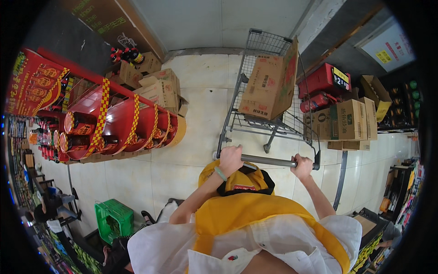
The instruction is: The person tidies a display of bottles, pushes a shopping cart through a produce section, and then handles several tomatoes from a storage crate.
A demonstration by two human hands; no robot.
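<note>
A wire shopping cart [230,106] stands before me, its grey handlebar [268,160] nearest my body. My left hand [231,160] is wrapped round the bar's left end, a pale green bangle on that wrist. Round the right end of the same bar my right hand [302,166] is closed. Inside the basket lies a printed brown cardboard box [261,87], with an upright cardboard panel along its right side. A yellow apron [253,209] covers my front; its pocket bulges below the handlebar and holds a dark flat object.
A red tiered display rack [118,118] with sauce jars is at left, cardboard cartons [159,87] behind it. At right are stacked cartons [349,120] and a red fire extinguisher [316,101]. A green plastic crate [114,219] and people are lower left. A grey door [219,22] closes the far end.
</note>
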